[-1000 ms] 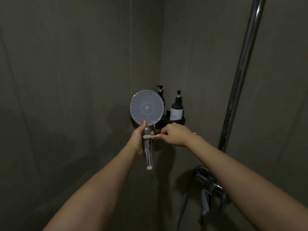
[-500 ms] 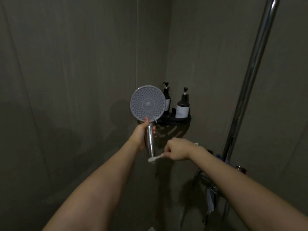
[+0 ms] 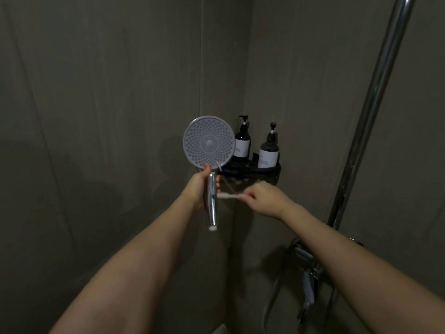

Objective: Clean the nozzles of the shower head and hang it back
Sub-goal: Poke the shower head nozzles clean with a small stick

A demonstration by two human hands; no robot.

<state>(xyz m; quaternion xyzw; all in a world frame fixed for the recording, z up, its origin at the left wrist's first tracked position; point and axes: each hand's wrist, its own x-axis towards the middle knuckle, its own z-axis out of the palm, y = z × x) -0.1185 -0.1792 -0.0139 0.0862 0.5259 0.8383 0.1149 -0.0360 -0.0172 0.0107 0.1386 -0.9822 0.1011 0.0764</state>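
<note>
Shower head at frame centre, nozzle face toward camera; left hand closed round its handle. Right hand pinches toothbrush, bristles beside handle. Advice: raise bristles onto nozzles, scrub small circles, steady head.

Left hand: fingers hidden behind shower head handle. Brush: grip end lost inside right hand; bristles too blurred to tell. Bottle labels unreadable. Rail cut off by top edge. Tap dim, details unclear.
</note>
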